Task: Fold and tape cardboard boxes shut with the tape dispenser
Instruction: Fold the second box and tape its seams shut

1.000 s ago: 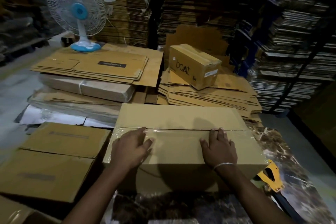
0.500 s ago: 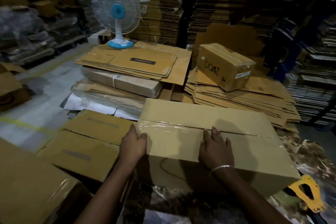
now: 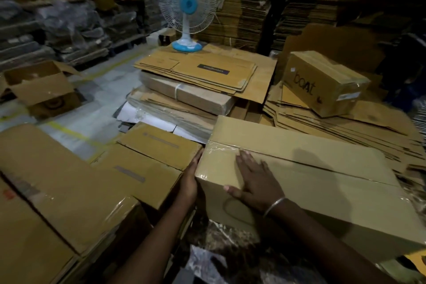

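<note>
A large brown cardboard box (image 3: 311, 168) lies in front of me with its top flaps closed and clear tape along the seam and over the left end. My left hand (image 3: 190, 180) presses flat against the box's left end face. My right hand (image 3: 254, 180) lies flat on the top near the left corner, fingers spread and straight, thumb down the near face. A yellow piece of the tape dispenser (image 3: 417, 258) shows at the lower right edge, mostly hidden by the box.
Taped boxes (image 3: 147, 166) sit close on the left, with another (image 3: 57, 191) at the near left. Flat cardboard stacks (image 3: 198, 71) and a box marked "boat" (image 3: 322, 80) lie behind. A blue table fan (image 3: 187, 9) stands further back. An open box (image 3: 41, 85) sits on the floor at far left.
The view has swung left. My left hand moved from the box top to its left end face. My right hand slid left along the top to the left corner.
</note>
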Demonstrator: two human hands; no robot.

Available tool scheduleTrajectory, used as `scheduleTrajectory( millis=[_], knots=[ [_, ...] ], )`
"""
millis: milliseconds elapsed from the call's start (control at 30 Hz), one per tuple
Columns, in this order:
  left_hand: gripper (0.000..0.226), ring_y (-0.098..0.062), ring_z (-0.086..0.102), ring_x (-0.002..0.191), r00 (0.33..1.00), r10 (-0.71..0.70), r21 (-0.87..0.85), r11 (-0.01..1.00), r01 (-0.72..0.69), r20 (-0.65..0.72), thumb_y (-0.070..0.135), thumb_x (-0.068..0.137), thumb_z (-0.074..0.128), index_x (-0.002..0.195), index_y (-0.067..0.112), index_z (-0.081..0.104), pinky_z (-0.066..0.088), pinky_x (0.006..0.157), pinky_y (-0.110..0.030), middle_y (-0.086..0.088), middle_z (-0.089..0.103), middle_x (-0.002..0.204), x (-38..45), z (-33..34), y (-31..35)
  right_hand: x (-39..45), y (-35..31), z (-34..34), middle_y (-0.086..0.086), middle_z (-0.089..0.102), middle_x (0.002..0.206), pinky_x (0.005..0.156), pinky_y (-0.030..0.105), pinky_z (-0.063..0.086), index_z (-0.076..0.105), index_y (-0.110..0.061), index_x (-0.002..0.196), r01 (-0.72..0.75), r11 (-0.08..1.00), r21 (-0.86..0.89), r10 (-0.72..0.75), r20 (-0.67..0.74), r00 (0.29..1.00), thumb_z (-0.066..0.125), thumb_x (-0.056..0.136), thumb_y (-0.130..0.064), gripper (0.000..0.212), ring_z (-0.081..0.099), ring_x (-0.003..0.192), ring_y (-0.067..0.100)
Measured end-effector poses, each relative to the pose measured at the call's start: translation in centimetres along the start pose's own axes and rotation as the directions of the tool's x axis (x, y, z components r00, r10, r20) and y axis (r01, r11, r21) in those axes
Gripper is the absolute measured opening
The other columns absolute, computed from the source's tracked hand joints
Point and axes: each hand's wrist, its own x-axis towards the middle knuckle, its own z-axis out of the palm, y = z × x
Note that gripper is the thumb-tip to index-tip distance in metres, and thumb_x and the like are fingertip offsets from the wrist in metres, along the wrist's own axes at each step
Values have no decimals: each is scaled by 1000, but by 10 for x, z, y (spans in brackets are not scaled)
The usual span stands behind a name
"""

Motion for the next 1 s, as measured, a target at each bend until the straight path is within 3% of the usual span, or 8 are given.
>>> scheduleTrajectory(
  millis=[100, 267, 400, 533, 567, 667, 833, 1000],
  knots=[
    [41, -24, 55, 131, 999, 20, 8, 1000, -20, 34, 31, 103, 40, 139, 19, 57, 36, 115, -49, -3, 62, 139, 2, 0, -7, 17, -17, 1, 0, -13, 168, 120, 42, -9, -3, -17, 161, 98, 995, -21, -97, 33, 995, 35, 80, -87, 113, -14, 153, 12],
    [26, -2, 68, 97, 989, 127, 114, 984, -134, 70, 19, 105, 42, 112, 23, 67, 51, 83, -23, 14, 76, 102, -10, 5, -9, 32, -31, 5, -2, -17, 167, 120, 52, -8, -9, -26, 160, 140, 989, -44, -135, 100, 986, 47, 79, -85, 114, -15, 153, 13],
    [30, -14, 70, 99, 995, 78, 164, 983, -87, 63, 27, 105, 43, 105, 23, 73, 53, 79, -26, 2, 77, 102, -3, -3, -9, 27, -30, 8, -3, -19, 167, 122, 48, -7, -9, -24, 160, 124, 989, -84, -117, 81, 990, 53, 87, -68, 105, -16, 153, 11],
    [35, -19, 66, 86, 988, 136, 576, 815, -68, -77, 33, 104, 48, 87, 16, 74, 49, 76, -31, -1, 72, 89, 8, -5, 13, 26, -28, 5, -3, -17, 167, 123, 44, -6, -7, -20, 161, 127, 990, -58, -121, 98, 988, 65, 82, -57, 113, -11, 154, 12],
    [27, -20, 64, 88, 970, 207, 628, 774, -81, -129, 28, 101, 55, 88, 15, 74, 49, 79, -32, -3, 70, 91, 15, -5, 16, 27, -26, 4, -4, -13, 168, 123, 44, -3, -4, -20, 161, 132, 990, -42, -127, 92, 988, 67, 79, -56, 114, -7, 154, 13],
    [18, -18, 65, 98, 953, 205, 431, 898, -91, -225, 18, 97, 57, 104, 18, 73, 52, 85, -33, -4, 71, 106, 36, 4, 29, 33, -17, -2, -6, 2, 169, 122, 41, 8, 8, -25, 161, 135, 989, 56, -139, 69, 988, 59, 76, -71, 109, 7, 154, 13],
    [36, -16, 64, 114, 996, 86, 352, 932, -80, -3, 33, 81, 63, 116, 28, 71, 49, 105, -46, 7, 70, 121, 83, 26, 38, 30, -17, -1, -9, 9, 168, 119, 32, 10, 15, -27, 160, 108, 983, 146, -110, 3, 994, 33, 76, -82, 102, 12, 152, 9],
    [50, -20, 58, 119, 992, 57, 545, 831, -109, 111, 33, 87, 62, 135, 19, 61, 47, 105, -38, 2, 61, 132, 97, 61, 59, 25, -11, 3, -12, 14, 166, 121, 38, 15, 28, -26, 157, 13, 924, 383, 63, -185, 981, 30, 79, -80, 94, 15, 141, -3]
  ],
)
